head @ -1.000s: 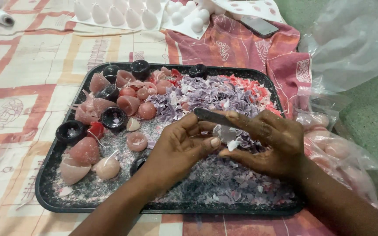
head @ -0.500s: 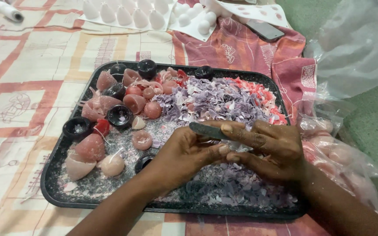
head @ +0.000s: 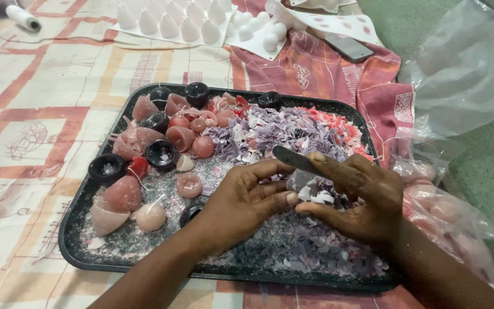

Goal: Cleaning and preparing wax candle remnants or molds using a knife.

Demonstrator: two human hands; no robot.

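Holding a small pale wax piece (head: 303, 182) over the black tray (head: 81, 229), I kept my left hand (head: 241, 203) curled under it, fingertips pinched on its near edge, so the flakes dropped back into the tray. My right hand (head: 361, 197) was clamped on one flat metal blade (head: 294, 159), forefinger laid along its spine to steady the scrape. Left of the blade on the tray I counted about five small black cups (head: 105, 167), though another may have been hidden. Beyond the tray lay two white moulds (head: 170, 26).
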